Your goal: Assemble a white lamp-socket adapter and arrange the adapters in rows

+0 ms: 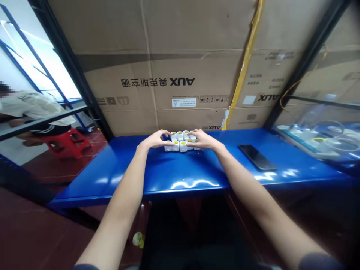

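Observation:
Several small white sockets with yellow insides (180, 141) stand packed in two rows near the back of a blue shelf (174, 176). My left hand (155, 140) curls against the left end of the cluster, fingertips touching the nearest piece. My right hand (203, 140) presses against the right end, fingers bent over the pieces there. Both hands hem the group in from either side.
A black phone (257, 157) lies flat on the shelf to the right. Large AUX cardboard boxes (168, 75) form a wall right behind the shelf. Black rack posts rise on both sides. At far left a person sits on a red stool (66, 144).

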`<move>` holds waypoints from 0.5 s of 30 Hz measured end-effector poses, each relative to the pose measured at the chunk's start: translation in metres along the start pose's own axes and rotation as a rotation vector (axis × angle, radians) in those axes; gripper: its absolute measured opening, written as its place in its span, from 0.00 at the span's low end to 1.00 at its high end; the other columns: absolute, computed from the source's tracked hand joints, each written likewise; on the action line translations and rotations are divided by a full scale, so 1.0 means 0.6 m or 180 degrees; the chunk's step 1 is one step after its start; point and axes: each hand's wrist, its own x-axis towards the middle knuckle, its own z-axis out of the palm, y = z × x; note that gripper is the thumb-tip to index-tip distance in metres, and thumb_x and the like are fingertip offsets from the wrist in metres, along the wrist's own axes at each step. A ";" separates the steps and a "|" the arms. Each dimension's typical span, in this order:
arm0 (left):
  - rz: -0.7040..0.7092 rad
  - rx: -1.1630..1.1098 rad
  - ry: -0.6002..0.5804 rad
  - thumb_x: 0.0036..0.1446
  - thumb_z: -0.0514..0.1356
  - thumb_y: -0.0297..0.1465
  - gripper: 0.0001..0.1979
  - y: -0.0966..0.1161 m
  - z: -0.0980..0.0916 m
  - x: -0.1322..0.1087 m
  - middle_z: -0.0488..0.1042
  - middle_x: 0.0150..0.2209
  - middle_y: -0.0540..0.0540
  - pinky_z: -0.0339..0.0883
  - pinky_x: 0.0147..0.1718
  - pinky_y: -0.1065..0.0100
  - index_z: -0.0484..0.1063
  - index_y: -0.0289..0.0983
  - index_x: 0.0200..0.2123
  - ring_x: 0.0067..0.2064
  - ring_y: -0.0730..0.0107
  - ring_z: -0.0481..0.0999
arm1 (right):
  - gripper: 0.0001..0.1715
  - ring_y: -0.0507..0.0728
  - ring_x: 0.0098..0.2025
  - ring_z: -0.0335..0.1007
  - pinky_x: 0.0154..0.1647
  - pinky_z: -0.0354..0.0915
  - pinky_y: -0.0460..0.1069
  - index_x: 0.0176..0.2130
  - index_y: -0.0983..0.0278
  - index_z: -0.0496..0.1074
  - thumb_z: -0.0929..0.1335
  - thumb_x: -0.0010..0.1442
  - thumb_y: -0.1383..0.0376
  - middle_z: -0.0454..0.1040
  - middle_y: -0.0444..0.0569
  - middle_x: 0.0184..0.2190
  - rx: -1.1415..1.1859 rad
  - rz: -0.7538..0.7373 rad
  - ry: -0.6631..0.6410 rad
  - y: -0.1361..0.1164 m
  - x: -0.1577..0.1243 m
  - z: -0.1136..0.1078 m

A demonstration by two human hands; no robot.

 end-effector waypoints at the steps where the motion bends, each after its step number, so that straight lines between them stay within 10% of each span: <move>1: -0.0028 0.0128 -0.0166 0.44 0.75 0.55 0.38 0.006 0.001 0.000 0.80 0.56 0.43 0.72 0.48 0.62 0.80 0.41 0.55 0.50 0.54 0.78 | 0.38 0.72 0.60 0.68 0.61 0.64 0.63 0.62 0.59 0.76 0.75 0.61 0.42 0.75 0.59 0.57 -0.0180 -0.0004 -0.0014 -0.010 0.002 0.007; 12: -0.0065 0.0548 -0.0887 0.46 0.70 0.37 0.27 -0.010 -0.044 -0.021 0.75 0.62 0.43 0.72 0.54 0.63 0.83 0.44 0.52 0.58 0.51 0.77 | 0.31 0.70 0.58 0.62 0.58 0.51 0.63 0.51 0.59 0.81 0.68 0.69 0.39 0.76 0.58 0.55 -0.0955 -0.0362 0.0489 -0.083 0.022 0.064; 15: -0.0298 0.0416 -0.0971 0.45 0.71 0.40 0.37 -0.016 -0.053 -0.028 0.72 0.65 0.42 0.74 0.52 0.63 0.76 0.46 0.61 0.56 0.53 0.79 | 0.25 0.69 0.57 0.63 0.58 0.51 0.63 0.48 0.61 0.81 0.68 0.71 0.45 0.78 0.58 0.52 -0.0991 -0.0393 0.0373 -0.090 0.033 0.072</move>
